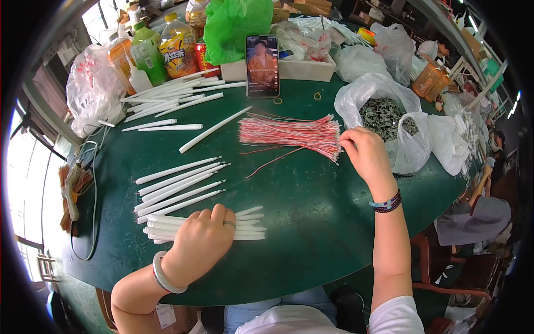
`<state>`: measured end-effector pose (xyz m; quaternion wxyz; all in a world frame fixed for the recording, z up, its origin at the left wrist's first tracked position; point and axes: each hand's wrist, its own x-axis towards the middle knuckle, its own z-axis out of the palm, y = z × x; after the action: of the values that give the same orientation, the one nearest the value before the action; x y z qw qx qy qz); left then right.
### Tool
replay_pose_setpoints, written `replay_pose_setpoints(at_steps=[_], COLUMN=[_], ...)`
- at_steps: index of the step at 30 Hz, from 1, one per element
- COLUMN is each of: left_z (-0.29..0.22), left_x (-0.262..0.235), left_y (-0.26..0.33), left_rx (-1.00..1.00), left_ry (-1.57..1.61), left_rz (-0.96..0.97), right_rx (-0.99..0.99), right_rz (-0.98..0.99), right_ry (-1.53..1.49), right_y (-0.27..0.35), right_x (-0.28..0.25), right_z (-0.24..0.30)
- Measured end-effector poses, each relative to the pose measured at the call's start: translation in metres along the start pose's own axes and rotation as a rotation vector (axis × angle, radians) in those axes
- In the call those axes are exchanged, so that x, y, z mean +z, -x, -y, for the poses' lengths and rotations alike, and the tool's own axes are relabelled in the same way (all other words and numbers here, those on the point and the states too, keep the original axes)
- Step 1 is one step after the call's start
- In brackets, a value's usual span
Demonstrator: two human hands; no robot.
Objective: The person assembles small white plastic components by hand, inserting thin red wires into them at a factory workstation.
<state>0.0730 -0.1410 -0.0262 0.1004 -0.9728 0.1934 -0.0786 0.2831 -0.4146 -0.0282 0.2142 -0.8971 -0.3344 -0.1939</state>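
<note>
My left hand, with a ring and a white bangle, is closed over a pile of white tapered sticks near the table's front; its fingertips are partly hidden. Just beyond lie several more white sticks with thin dark tips, side by side. To the right, my right hand pinches the tipped ends of a bundle of thin red-and-white wires. Whether it has one wire or several cannot be made out. Two loose red wires stray from the bundle's near side. A single white stick lies diagonally left of the wires.
A phone stands upright at the back of the green table. Right of the wires sits a clear bag of small dark parts. Bottles, a green bag and more white sticks occupy the back left. A cable hangs left.
</note>
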Motion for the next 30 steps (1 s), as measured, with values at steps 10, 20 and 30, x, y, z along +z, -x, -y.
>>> replay_pose_setpoints(at_steps=[10,20,30], left_z=[-0.001,-0.001,-0.001], left_x=[0.0,-0.002,-0.001], left_y=[0.0,0.0,0.0], left_rx=[-0.008,-0.01,-0.005], left_ry=[-0.004,-0.007,0.0], left_rz=[0.002,0.007,0.022], right_rx=[0.045,0.012,0.146], right_rz=[0.062,-0.048,-0.069], right_ry=[-0.047,0.086,-0.182], right_y=[0.002,0.003,0.0], right_x=[-0.004,0.005,-0.002], right_z=[0.003,0.004,0.002])
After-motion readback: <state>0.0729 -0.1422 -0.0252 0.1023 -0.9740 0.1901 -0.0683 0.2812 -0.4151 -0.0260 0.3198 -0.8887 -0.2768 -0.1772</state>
